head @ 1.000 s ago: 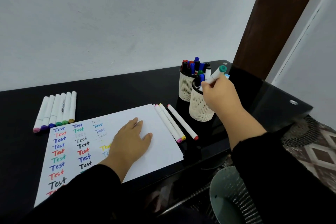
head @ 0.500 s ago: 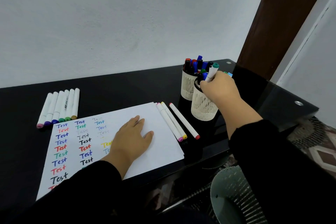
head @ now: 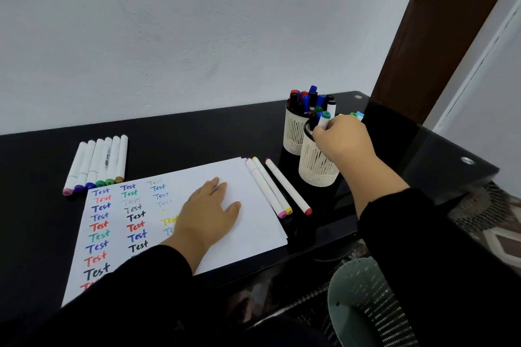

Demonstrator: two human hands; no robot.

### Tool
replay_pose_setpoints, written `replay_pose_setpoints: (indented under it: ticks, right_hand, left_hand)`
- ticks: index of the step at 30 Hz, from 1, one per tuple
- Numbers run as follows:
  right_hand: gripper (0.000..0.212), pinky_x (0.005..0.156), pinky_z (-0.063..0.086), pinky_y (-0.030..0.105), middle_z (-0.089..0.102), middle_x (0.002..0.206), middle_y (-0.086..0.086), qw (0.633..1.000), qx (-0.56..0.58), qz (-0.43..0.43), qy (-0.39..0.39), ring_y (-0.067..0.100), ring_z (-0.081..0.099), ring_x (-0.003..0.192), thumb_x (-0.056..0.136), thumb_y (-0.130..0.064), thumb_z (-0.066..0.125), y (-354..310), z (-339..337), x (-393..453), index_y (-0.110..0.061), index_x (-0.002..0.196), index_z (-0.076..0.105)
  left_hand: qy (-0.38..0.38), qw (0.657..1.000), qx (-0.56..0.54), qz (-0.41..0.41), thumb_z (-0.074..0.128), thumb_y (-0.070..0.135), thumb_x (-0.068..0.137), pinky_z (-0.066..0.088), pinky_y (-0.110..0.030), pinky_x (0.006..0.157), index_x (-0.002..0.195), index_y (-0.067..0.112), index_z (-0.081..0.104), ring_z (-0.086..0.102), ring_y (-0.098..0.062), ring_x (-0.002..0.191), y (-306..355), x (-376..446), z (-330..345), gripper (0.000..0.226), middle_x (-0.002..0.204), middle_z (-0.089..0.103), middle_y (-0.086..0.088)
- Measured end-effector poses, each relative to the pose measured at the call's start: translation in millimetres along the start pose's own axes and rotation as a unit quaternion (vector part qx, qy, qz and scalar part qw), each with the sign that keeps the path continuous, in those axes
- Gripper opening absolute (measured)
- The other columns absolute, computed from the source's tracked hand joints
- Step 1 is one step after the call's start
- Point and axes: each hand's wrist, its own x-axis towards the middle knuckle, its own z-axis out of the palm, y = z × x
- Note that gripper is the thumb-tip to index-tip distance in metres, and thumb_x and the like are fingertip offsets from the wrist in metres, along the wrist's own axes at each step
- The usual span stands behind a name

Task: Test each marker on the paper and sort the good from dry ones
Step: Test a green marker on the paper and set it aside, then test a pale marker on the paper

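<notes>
Two hands work apart: the right hand (head: 342, 139) grips a teal-capped marker (head: 324, 120) in the near cup (head: 317, 166), the left hand (head: 210, 207) lies flat on the paper (head: 253, 231).

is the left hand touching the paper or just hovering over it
Touching. The head view shows the left hand lying flat, palm down, on the paper, with no gap visible under the fingers.

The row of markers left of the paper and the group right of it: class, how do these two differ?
The left row of markers holds six; the right group of markers holds three. The left row lies tight, side by side, above the paper's top-left corner; the right group sits along its right edge, the red-capped one apart from the other two. Shared: white barrels, coloured caps, lying flat on the black table.
</notes>
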Motion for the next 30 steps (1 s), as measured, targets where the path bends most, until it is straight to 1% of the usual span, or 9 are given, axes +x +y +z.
replay_pose_setpoints:
  ticks: [3, 5, 9, 14, 19, 23, 26, 28, 30]
  right_hand:
    - [0.029, 0.049, 0.033, 0.023, 0.059, 0.077, 0.007, 1.0, 0.013, 0.002, 0.017, 0.018, 0.051, 0.064, 0.094, -0.029, 0.051, 3, 1, -3, -0.005, 0.093, 0.066]
    - [0.031, 0.054, 0.036, 0.024, 0.059, 0.075, 0.007, 1.0, 0.016, 0.008, 0.015, 0.017, 0.052, 0.064, 0.093, -0.034, 0.055, 5, 0, -3, -0.005, 0.093, 0.068]
    - [0.035, 0.045, 0.029, 0.024, 0.053, 0.064, 0.004, 0.999, 0.021, 0.035, 0.002, 0.011, 0.045, 0.052, 0.091, -0.039, 0.059, 7, -1, -4, -0.005, 0.091, 0.069]
    - [0.037, 0.043, 0.029, 0.023, 0.06, 0.082, 0.009, 0.998, 0.012, 0.049, 0.026, 0.012, 0.046, 0.055, 0.094, -0.04, 0.055, 10, 0, -12, -0.005, 0.095, 0.066]
    - [0.04, 0.058, 0.043, 0.026, 0.063, 0.098, 0.011, 0.998, -0.007, 0.037, 0.053, 0.019, 0.06, 0.08, 0.095, -0.041, 0.05, 15, -7, -25, -0.006, 0.106, 0.066]
    - [0.038, 0.045, 0.034, 0.022, 0.065, 0.082, 0.008, 1.0, -0.009, 0.002, 0.024, 0.016, 0.055, 0.065, 0.096, -0.042, 0.048, 5, -16, -45, -0.009, 0.094, 0.067]
    - [0.036, 0.053, 0.042, 0.025, 0.062, 0.079, 0.005, 0.999, 0.011, -0.047, -0.008, 0.018, 0.058, 0.07, 0.096, -0.039, 0.047, -13, -18, -63, -0.009, 0.089, 0.064]
    - [0.033, 0.063, 0.049, 0.03, 0.064, 0.088, 0.008, 0.996, 0.031, -0.08, -0.029, 0.021, 0.06, 0.082, 0.097, -0.036, 0.047, -27, -16, -75, -0.008, 0.085, 0.061]
    - [0.032, 0.063, 0.045, 0.029, 0.063, 0.084, 0.006, 0.992, 0.021, -0.117, -0.045, 0.02, 0.057, 0.079, 0.097, -0.035, 0.045, -40, -9, -85, -0.01, 0.081, 0.057]
  left_hand:
    - [-0.002, 1.0, -0.002, -0.004, 0.03, 0.05, 0.096, 0.011, -0.03, 0.115, 0.15, 0.022, 0.015, 0.006, -0.012, 0.144, 0, 0, 0, 0.062, 0.157, 0.004, 0.011]
    - [-0.002, 1.0, -0.001, -0.003, 0.03, 0.05, 0.096, 0.011, -0.03, 0.115, 0.15, 0.022, 0.015, 0.006, -0.012, 0.144, 1, 0, -1, 0.062, 0.157, 0.005, 0.01]
    - [-0.005, 1.0, 0.006, -0.009, 0.03, 0.051, 0.096, 0.011, -0.031, 0.115, 0.15, 0.022, 0.016, 0.006, -0.012, 0.144, 2, 0, 0, 0.062, 0.157, 0.005, 0.01]
    - [0.007, 0.998, 0.06, -0.01, 0.026, 0.052, 0.096, 0.009, -0.03, 0.115, 0.15, 0.02, 0.015, 0.008, -0.014, 0.144, 5, -3, -2, 0.064, 0.157, 0.007, 0.005]
    - [-0.043, 0.997, 0.069, -0.008, 0.024, 0.051, 0.097, 0.011, -0.031, 0.115, 0.15, 0.015, 0.01, 0.006, -0.015, 0.144, 9, -3, -10, 0.066, 0.158, 0.002, 0.002]
    - [-0.062, 0.998, 0.031, -0.014, 0.026, 0.051, 0.097, 0.011, -0.032, 0.115, 0.15, 0.016, 0.011, 0.005, -0.013, 0.144, -1, -8, -22, 0.066, 0.158, 0.003, 0.004]
    - [-0.054, 0.997, 0.048, -0.024, 0.026, 0.05, 0.098, 0.009, -0.032, 0.115, 0.15, 0.015, 0.01, 0.004, -0.014, 0.144, -18, -17, -29, 0.065, 0.158, 0.002, 0.002]
    - [-0.054, 0.996, 0.061, -0.035, 0.025, 0.05, 0.098, 0.007, -0.031, 0.116, 0.15, 0.014, 0.009, 0.003, -0.014, 0.145, -32, -23, -33, 0.065, 0.158, 0.001, 0.001]
    - [-0.06, 0.994, 0.069, -0.056, 0.024, 0.05, 0.098, 0.007, -0.031, 0.116, 0.15, 0.015, 0.008, 0.003, -0.015, 0.145, -46, -31, -38, 0.065, 0.158, 0.0, 0.001]
